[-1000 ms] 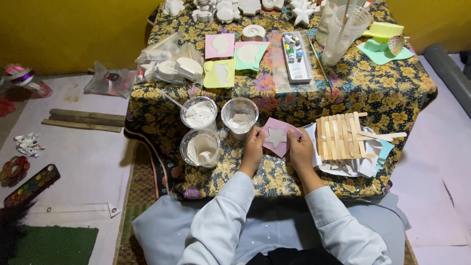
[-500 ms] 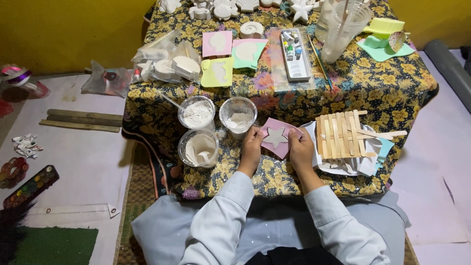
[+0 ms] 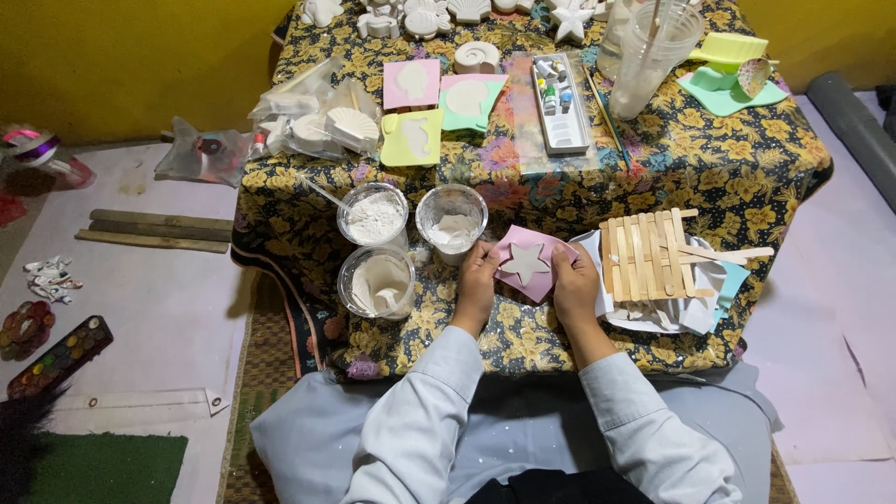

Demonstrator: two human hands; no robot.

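Both hands (image 3: 527,285) hold pink star mould (image 3: 529,263), white plaster inside.

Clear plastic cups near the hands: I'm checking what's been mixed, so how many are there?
3. One with white powder, one beside it to the right, one with a spoon in front. More may sit at the far edge.

Clear crinkled plastic bags (image 3: 308,121) are sitting at the table's left edge, holding white shell casts. Another flat clear bag (image 3: 201,154) is lying on the floor just left of them. No labels, signs or screens showing.
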